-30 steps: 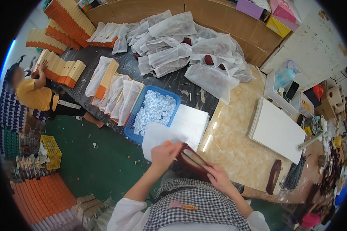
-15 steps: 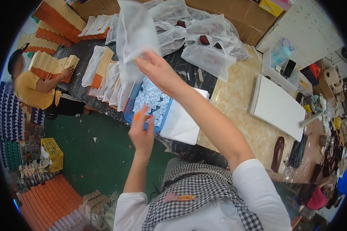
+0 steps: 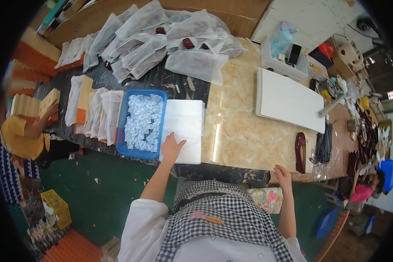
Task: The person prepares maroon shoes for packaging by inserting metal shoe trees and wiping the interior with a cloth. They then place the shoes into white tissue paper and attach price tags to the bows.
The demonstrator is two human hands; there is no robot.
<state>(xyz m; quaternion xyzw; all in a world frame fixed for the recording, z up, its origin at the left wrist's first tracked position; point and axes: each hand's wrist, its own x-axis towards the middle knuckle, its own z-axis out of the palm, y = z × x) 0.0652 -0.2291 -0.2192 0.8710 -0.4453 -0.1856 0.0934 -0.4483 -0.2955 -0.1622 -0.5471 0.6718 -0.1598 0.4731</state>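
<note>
Left hand point(image 3: 172, 148), fingers apart, on white sheet stack point(image 3: 188, 120) on bench point(image 3: 249, 142); likely light, limp, slippery: pinch near corner. Right hand point(image 3: 283, 177) empty, fingers loosely together, near maroon shoe point(image 3: 300, 153).

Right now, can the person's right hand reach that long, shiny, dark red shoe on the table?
Probably yes: the right hand looks empty, and nothing visible stands between it and the nearby shoe.
</note>
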